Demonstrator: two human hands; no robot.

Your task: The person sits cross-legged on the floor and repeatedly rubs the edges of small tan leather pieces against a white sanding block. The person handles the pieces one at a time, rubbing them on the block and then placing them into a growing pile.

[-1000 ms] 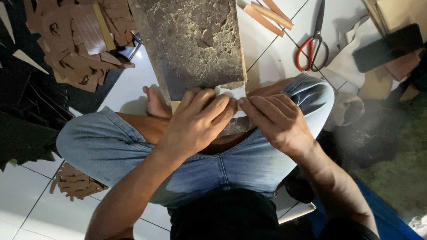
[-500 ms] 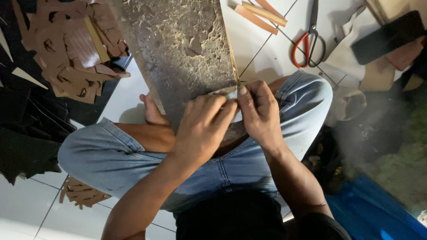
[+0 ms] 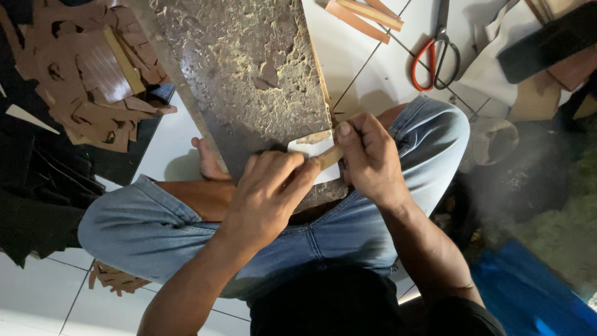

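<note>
I sit cross-legged in blue jeans with a rough, glue-crusted board (image 3: 239,74) resting on my lap. At its near edge lies a white piece (image 3: 309,149) with a thin tan strip (image 3: 331,155) across it. My left hand (image 3: 267,193) presses fingertips on the strip and white piece. My right hand (image 3: 367,155) pinches the strip's right end, thumb up. Most of the strip is hidden under my fingers.
Red-handled scissors (image 3: 435,53) and tan strips (image 3: 367,14) lie on the white tile floor at the back right. A heap of brown cut-out scraps (image 3: 93,81) sits at the left on black sheet material. More scraps (image 3: 115,278) lie under my left knee. Blue material (image 3: 535,292) is at right.
The view has shifted so the board and hands sit lower and closer. Both hands moved together onto the board's near edge, and the white piece and strip now show between them.
</note>
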